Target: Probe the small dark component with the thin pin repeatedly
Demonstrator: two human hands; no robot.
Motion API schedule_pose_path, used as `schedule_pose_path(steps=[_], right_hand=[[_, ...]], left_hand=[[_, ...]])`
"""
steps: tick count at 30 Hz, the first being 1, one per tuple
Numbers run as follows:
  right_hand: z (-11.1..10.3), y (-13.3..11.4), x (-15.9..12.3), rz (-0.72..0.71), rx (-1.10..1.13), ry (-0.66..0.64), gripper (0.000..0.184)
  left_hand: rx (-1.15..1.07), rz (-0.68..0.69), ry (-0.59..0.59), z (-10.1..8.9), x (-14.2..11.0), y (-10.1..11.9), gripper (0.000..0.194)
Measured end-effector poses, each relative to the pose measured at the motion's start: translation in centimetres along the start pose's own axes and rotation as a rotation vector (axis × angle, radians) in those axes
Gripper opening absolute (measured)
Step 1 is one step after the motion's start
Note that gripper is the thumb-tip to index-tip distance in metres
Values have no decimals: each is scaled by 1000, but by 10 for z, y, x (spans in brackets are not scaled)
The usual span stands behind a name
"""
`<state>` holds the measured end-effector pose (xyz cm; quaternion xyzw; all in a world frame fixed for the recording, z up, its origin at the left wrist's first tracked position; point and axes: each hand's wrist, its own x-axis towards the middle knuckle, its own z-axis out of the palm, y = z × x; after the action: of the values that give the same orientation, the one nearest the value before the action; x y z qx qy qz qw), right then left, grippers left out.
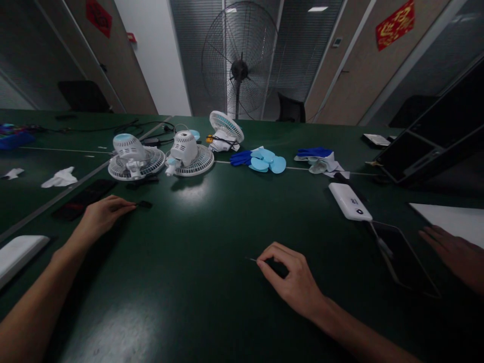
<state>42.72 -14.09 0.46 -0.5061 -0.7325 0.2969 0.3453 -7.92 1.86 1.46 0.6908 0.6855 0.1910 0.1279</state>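
My left hand point(106, 214) is closed in a pinch on the end of a small black flat piece point(144, 204), just above the green table point(204, 312). My right hand point(293, 275) pinches a small thin piece point(251, 259) between thumb and forefinger; its kind is too small to make out. Beyond my left hand, two white fan heads point(132, 156) point(189, 154) lie face down on their grilles. A third fan head point(226, 132) leans tilted farther back. Light-blue fan blades point(267, 161) rest beside a blue glove point(241, 158).
A white power bank point(350, 201) with a cable lies near a dark tablet point(404, 257) on the right. Another person's hand point(454, 254) rests at the right edge. A black pouch point(85, 198) and a white device point(20, 254) are at left. Blue-and-white gloves point(319, 160) lie farther back.
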Motion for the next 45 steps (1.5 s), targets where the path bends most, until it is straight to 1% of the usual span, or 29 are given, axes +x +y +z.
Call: schedule_pose_path(steps=[4,7,9,11,14,18,23,28,34,40,45], right_hand=[[0,1,0,4,-1,-7,13],[0,2,0,12,-4,-23,13],[0,3,0,10,-8,-28,13],[0,3,0,8,-7,-28,13],[0,3,0,11,-5,-28,13],[0,5,0,9,4,-38,14],[0,5,0,9,13,-43,14],[-1,4,-1,16,5,-50,13],[-1,4,0,27,22,-59,13],[0,4,0,11,-15,-38,14],[0,5,-1,14,-19,-55,14]], left_hand=[[-18,7,32,3,2,-1,80],[-51,-3,110,8,4,-1,86],[-83,6,142,12,5,1,85],[-112,25,120,15,4,5,82],[-134,39,56,21,4,10,83],[-151,37,26,24,4,13,85],[-182,8,13,20,6,12,88],[-225,7,-19,15,5,11,85],[-232,1,-31,14,4,10,86],[-245,-4,-56,9,4,8,87],[-245,18,-43,11,5,4,85]])
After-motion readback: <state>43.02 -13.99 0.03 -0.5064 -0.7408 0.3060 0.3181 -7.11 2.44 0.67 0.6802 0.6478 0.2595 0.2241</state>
